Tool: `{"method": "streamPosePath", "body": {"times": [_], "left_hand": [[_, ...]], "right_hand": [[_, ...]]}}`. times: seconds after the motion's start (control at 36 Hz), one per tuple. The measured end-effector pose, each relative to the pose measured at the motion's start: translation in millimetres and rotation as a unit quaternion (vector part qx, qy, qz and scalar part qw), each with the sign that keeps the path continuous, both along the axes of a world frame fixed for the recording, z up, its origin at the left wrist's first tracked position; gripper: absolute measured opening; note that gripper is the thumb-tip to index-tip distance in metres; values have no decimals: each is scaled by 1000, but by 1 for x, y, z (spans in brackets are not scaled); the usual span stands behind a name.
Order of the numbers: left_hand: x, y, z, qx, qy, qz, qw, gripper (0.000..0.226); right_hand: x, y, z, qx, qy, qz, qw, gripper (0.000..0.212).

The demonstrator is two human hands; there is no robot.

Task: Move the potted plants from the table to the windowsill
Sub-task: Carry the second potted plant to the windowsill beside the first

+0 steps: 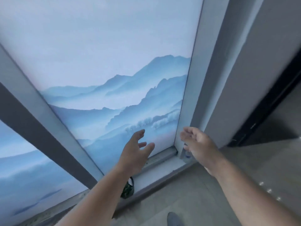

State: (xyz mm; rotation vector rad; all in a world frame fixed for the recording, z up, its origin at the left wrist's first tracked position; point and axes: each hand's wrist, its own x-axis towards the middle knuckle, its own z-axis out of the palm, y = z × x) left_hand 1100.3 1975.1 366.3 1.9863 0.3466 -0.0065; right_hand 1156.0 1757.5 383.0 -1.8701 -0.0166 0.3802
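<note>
Blue-grey mountain-print blind (pixel 104 82) fills the window, both hands raised before it, holding nothing.
Left hand (pixel 135 154) has fingers spread and relaxed; right hand (pixel 197 144) has fingers loosely curved, empty, near the window's right frame (pixel 193 95). One potted plant (pixel 128 189), dark green, sits on the windowsill (pixel 156 174), partly hidden behind the left forearm. Picture is blurred.

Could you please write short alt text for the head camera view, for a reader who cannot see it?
Two bare, empty hands, the left hand and right hand, reach with fingers spread toward a window blind printed with misty blue mountains. Below the left forearm, a dark green plant sits at the edge of the pale windowsill.
</note>
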Motion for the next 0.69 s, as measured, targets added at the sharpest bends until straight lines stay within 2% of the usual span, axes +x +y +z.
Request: {"method": "streamPosePath", "body": {"times": [0.25,0.39,0.53,0.69], "left_hand": [[-30,-134,10,-55,14,-168,984,55],[-57,-241,-3,-51,5,-303,952,54],[-117,-356,-5,-44,-11,-450,892,60],[-248,-498,1,-58,-10,-608,792,58]], "right_hand": [[-122,-123,6,58,5,-226,972,55],[-215,-212,6,69,-8,-377,923,52],[-329,-292,5,82,-19,-508,857,54],[-504,-376,3,99,-48,-673,731,50]]}}
